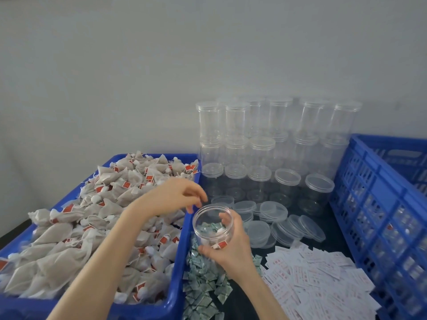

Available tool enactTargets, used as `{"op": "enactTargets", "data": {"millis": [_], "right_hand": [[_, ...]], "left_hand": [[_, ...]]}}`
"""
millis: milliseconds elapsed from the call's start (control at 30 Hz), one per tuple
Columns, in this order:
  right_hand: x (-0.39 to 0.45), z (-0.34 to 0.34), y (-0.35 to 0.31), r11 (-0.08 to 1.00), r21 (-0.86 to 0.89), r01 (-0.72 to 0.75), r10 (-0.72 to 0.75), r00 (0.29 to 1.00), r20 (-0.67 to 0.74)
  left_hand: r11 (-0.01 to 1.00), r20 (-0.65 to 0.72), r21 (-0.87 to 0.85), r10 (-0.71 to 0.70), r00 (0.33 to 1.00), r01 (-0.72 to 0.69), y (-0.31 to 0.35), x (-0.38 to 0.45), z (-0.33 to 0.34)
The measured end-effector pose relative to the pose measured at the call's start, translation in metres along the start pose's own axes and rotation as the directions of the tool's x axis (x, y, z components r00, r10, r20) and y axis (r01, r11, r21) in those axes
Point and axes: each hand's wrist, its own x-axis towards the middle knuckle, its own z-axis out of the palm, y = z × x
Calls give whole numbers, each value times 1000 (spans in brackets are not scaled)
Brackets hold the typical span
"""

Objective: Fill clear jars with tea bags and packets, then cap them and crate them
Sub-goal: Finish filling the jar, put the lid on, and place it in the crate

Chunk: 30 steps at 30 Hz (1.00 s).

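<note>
My right hand [231, 248] grips an uncapped clear jar [211, 224], tilted with its mouth facing me. Inside lie a few tea bags with red tags and some green packets. My left hand [178, 196] hovers just above and left of the jar's mouth, fingers loosely curled and holding nothing. A blue bin [178, 257] heaped with tea bags [80, 227] fills the left side. Small green packets [203, 285] lie piled below the jar. Loose clear lids [284, 224] lie on the dark table to the right.
Stacked capped empty jars [272, 146] stand against the grey wall behind. White printed sachets [318, 280] spread over the table at the lower right. A blue slotted crate [379, 204] stands at the right edge.
</note>
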Motion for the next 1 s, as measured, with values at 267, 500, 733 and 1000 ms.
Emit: {"op": "enactTargets", "data": {"millis": [267,500,733,1000], "right_hand": [[1,-4,-1,1000,-22,-9,9,1000,0],[0,-6,-1,1000,-20,-2,2,1000,3],[0,-3,6,1000,-12,-18,18,1000,11],[-1,3,7,1000,24,8,-8,1000,5]], "left_hand": [[716,290,650,-545,787,256,-64,-3,73],[601,88,747,-512,854,283,-70,8,84],[751,-260,520,-315,913,407,-33,-4,0],[890,-52,455,61,997,-31,24,-6,25]]}}
